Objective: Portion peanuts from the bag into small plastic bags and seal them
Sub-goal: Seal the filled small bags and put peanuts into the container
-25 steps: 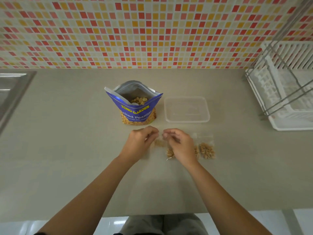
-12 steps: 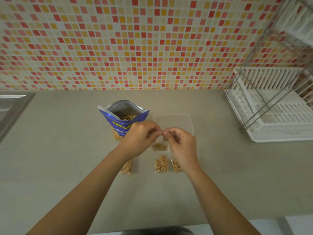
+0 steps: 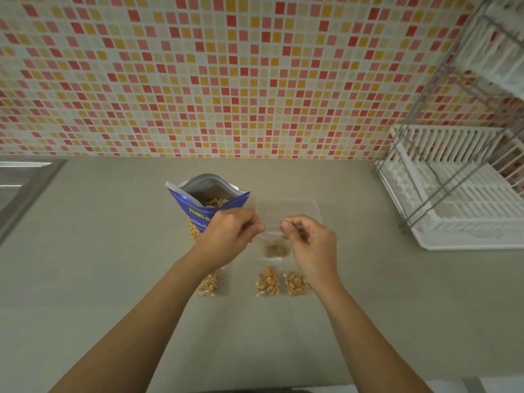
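Note:
A blue peanut bag (image 3: 198, 202) stands open on the counter, peanuts showing inside. In front of it my left hand (image 3: 229, 234) and my right hand (image 3: 310, 242) each pinch one top corner of a small clear plastic bag (image 3: 275, 248), held up above the counter with a few peanuts at its bottom. Three filled small bags lie on the counter below: one (image 3: 209, 285) under my left wrist, one (image 3: 268, 281) in the middle, one (image 3: 295, 283) beside my right wrist.
A clear plastic container (image 3: 289, 208) sits right of the peanut bag, partly behind my hands. A white dish rack (image 3: 459, 202) with a metal frame stands at the right. A steel sink edge (image 3: 25, 182) is at the far left. A tiled wall backs the counter.
The hands have lifted the small bag off the counter and moved slightly apart along its top edge. The camera has tilted up, so the filled bags now show below the hands.

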`<control>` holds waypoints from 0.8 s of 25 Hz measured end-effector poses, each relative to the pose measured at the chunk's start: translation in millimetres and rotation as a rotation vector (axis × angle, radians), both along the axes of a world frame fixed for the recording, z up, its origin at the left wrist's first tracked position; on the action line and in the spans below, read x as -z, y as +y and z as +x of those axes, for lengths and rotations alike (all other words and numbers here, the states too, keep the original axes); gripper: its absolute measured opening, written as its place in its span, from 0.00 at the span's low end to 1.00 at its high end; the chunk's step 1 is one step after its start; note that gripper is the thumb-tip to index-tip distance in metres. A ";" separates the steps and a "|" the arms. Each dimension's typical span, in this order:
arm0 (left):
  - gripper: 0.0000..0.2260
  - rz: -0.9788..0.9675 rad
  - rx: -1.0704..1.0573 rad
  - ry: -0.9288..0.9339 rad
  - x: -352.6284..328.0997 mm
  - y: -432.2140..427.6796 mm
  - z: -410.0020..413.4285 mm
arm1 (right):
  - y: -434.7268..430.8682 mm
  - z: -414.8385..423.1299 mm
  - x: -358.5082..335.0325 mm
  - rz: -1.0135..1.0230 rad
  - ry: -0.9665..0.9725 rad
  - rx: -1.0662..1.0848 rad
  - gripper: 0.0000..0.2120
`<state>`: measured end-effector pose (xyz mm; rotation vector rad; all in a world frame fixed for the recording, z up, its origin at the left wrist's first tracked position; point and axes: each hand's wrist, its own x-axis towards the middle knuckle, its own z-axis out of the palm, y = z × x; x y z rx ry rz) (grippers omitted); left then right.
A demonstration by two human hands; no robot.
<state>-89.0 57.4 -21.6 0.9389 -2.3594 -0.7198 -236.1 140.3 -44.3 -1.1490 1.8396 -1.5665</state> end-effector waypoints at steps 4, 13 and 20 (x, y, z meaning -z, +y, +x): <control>0.07 0.199 -0.112 0.113 31.2 11.8 10.2 | 0.2 0.2 16.2 0.098 -0.252 -0.108 0.08; 0.08 0.929 -0.452 0.240 110.3 40.7 33.2 | -22.6 21.9 85.0 0.427 -0.011 -0.120 0.02; 0.10 0.280 -0.340 -0.320 138.0 41.5 27.2 | -39.3 38.9 111.4 0.615 0.689 -0.117 0.07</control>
